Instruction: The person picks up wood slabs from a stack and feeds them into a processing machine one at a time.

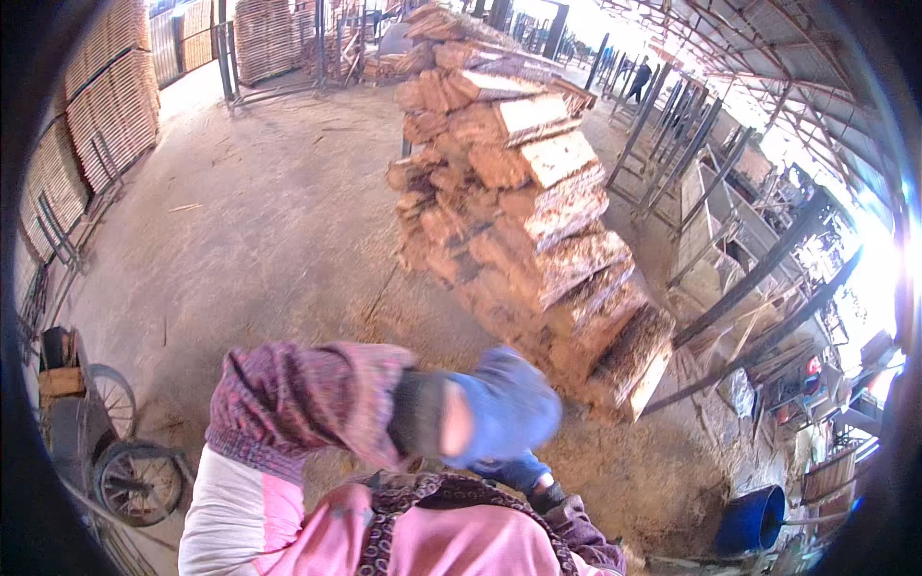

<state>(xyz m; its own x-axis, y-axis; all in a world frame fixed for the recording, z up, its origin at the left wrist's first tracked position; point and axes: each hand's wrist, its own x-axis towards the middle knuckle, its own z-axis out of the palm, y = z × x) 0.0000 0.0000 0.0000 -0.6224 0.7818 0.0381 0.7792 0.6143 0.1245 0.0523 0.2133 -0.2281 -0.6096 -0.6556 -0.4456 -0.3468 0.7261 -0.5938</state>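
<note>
My left hand [509, 405], in a blue glove, reaches across in front of my chest from a purple knitted sleeve with a dark cuff. Motion smears its fingers. Just below it, my right hand [519, 470] wears a blue glove too and is largely covered by the left. No object shows in either hand; whether the fingers are apart or closed is hidden. Ahead and slightly right of both hands lies a tall pile of rough-edged wooden boards [552, 216], and its near end comes close to the left glove without visible contact.
Two-wheeled carts [139, 485] stand at the lower left. Stacked lumber [115, 110] lines the far left. Slanted metal posts [759, 269] and a long trough run along the right. A blue bucket [752, 518] sits at the lower right. Far off, a person [640, 81] walks.
</note>
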